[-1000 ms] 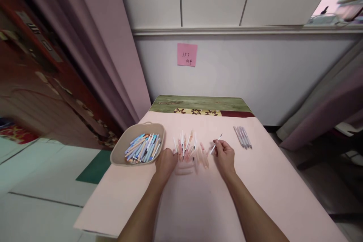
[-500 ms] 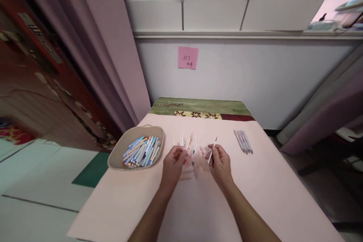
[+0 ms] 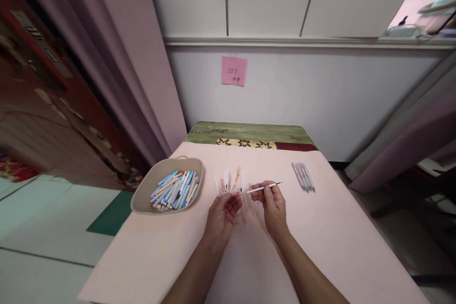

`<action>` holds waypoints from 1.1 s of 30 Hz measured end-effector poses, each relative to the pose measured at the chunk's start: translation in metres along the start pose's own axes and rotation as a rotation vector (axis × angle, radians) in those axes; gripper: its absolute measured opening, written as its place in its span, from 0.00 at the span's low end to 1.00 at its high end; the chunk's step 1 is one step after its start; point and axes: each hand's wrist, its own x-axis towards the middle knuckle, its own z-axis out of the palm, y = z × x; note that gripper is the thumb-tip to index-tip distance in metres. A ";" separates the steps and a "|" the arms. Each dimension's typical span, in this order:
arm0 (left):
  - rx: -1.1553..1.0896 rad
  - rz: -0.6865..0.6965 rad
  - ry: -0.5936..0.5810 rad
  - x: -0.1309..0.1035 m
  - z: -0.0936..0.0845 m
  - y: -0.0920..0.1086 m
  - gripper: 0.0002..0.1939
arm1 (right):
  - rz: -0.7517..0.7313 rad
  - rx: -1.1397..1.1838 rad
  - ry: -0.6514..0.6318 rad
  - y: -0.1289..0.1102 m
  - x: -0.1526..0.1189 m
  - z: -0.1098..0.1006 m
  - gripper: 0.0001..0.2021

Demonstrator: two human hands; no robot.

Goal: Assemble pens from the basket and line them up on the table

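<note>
My right hand (image 3: 274, 204) is closed on a thin white pen refill (image 3: 261, 188) with a dark tip pointing right. My left hand (image 3: 223, 211) pinches a clear, pinkish pen tube (image 3: 232, 194) lying crosswise at its fingertips, its open end near the refill but apart from it. Just beyond my left hand, several white refills and pinkish pen parts (image 3: 235, 178) lie on the pink tabletop. Some of them are hidden by my fingers.
A beige basket (image 3: 141, 193) of many pens (image 3: 174, 190) stands at the table's left. Several assembled-looking pens (image 3: 303, 177) lie in a row at the right. A white wall (image 3: 302, 90) with a pink note (image 3: 234, 71) rises behind the table (image 3: 327, 247).
The refill in my right hand has turned from steeply upright to nearly level. My left hand has turned, and the tube in it now lies crosswise. The view has shifted slightly.
</note>
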 end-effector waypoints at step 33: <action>-0.303 -0.161 -0.023 -0.014 -0.001 0.042 0.07 | 0.149 -0.938 -0.148 -0.017 0.028 -0.057 0.14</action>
